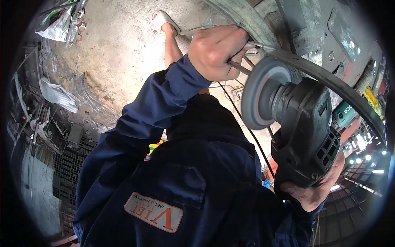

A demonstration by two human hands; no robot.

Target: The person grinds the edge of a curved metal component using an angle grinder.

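My left hand (220,53) is closed in a fist around a thin metal bar (240,68), whose end reaches the disc's edge. Most of the bar is hidden inside my fingers. In my right hand (317,187) is a black angle grinder (304,127), gripped by its body, with its head toward my left hand. The round grinding disc (263,92) on it looks pale grey and streaked, as if turning. Right by my left fingers begins a long curved metal strip (321,74), which arcs behind the grinder to the right.
Metal pieces (263,20) stand at the top, close beyond my left hand. A green tool case (345,114) and other items lie at the right. At the left are a white crumpled bag (57,95), scrap metal and a black plastic grate (76,168). A cable hangs below the disc.
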